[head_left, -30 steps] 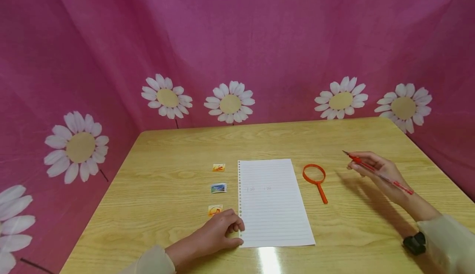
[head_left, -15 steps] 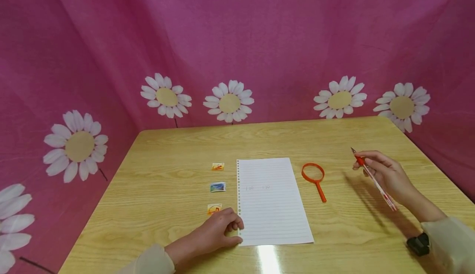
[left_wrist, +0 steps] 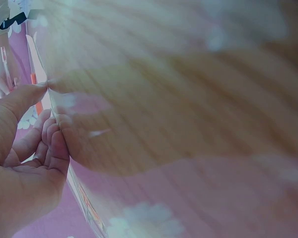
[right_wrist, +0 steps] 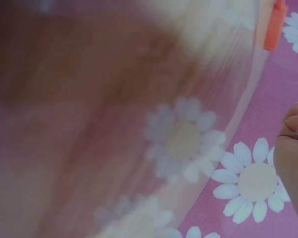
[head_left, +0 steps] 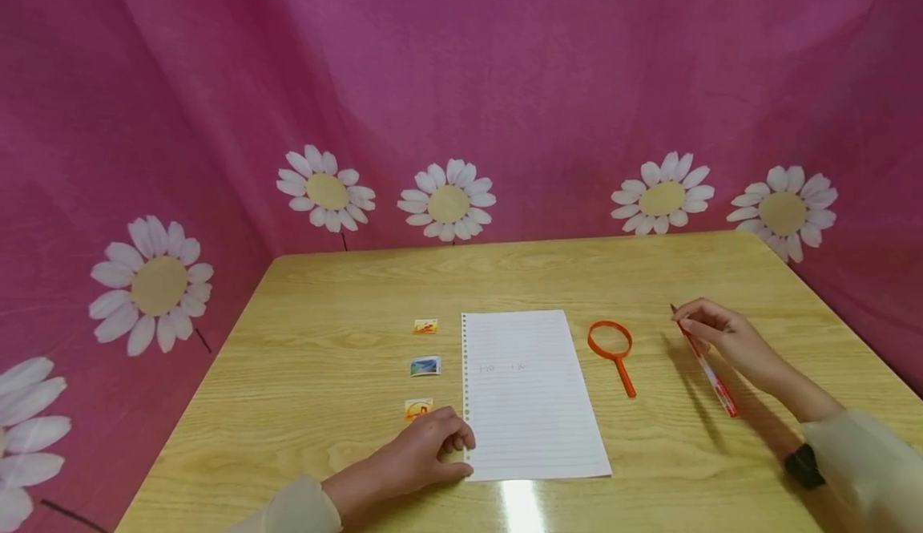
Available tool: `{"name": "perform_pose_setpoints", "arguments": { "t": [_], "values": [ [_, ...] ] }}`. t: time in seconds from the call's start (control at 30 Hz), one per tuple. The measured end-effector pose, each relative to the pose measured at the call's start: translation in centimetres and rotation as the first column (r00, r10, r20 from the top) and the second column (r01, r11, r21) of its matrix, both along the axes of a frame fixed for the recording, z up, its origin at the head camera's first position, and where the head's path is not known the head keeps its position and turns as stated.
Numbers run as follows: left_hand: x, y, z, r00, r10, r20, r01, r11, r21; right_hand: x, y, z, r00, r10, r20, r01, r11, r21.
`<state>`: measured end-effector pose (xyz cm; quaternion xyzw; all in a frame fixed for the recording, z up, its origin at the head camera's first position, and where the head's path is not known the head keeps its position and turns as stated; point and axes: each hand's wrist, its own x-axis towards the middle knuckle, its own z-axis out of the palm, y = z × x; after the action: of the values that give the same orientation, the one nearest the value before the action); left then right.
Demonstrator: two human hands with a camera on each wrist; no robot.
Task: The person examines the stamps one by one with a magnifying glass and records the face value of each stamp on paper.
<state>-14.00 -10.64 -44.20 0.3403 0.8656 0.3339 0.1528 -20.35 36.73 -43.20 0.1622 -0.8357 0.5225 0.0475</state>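
Now, the main danger, in my opinion, is that the sheet [head_left: 537, 429] shifts, because the left hand [head_left: 431, 443] rests only at its near left edge, with bent fingers and the thumb set a little apart from them; how hard they press I cannot tell. If some force comes on the far right corner, which no finger holds, the paper could turn. The right hand [head_left: 735, 349] pinches the pen [head_left: 707, 369] between thumb and fingertips, close to its tip, above the right side of the table [head_left: 346, 308]. The tip points to the far side and the back end hangs toward the near side, so this pen could swing or slip when the pinch is loose. Between pen and sheet lies the magnifier [head_left: 622, 367], and a low path to the left could knock it. Likewise, the left knuckles cover a corner of the near stamp [head_left: 416, 408], touching or not I cannot say; a small move of this hand could push it. The middle stamp [head_left: 425, 366] and the far stamp [head_left: 425, 326] are safer, being apart from both hands
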Motion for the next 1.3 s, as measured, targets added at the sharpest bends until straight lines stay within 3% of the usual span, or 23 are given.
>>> {"name": "perform_pose_setpoints", "arguments": {
  "t": [0.27, 0.57, 0.97, 1.3],
  "values": [
    [0.2, 0.0, -0.3, 1.000, -0.011, 0.006, 0.011, 1.000, 0.004, -1.7, -1.2, -1.0, 0.997, 0.081, 0.013, -0.082, 0.990, 0.116],
    [0.2, 0.1, -0.3, 1.000, -0.011, 0.017, 0.011, 1.000, -0.001, -2.7, -2.1, -1.5, 0.995, 0.097, -0.021, -0.085, 0.943, 0.322],
    [0.2, 0.0, -0.3, 1.000, -0.004, 0.000, 0.004, 1.000, 0.001, -3.6, -2.6, -1.9, 0.983, 0.171, -0.069, -0.129, 0.905, 0.405],
    [0.0, -0.1, -0.1, 1.000, -0.001, -0.022, 0.000, 1.000, -0.016, -4.0, -2.9, -1.9, 0.972, 0.196, -0.129, -0.122, 0.891, 0.437]
  ]
}}
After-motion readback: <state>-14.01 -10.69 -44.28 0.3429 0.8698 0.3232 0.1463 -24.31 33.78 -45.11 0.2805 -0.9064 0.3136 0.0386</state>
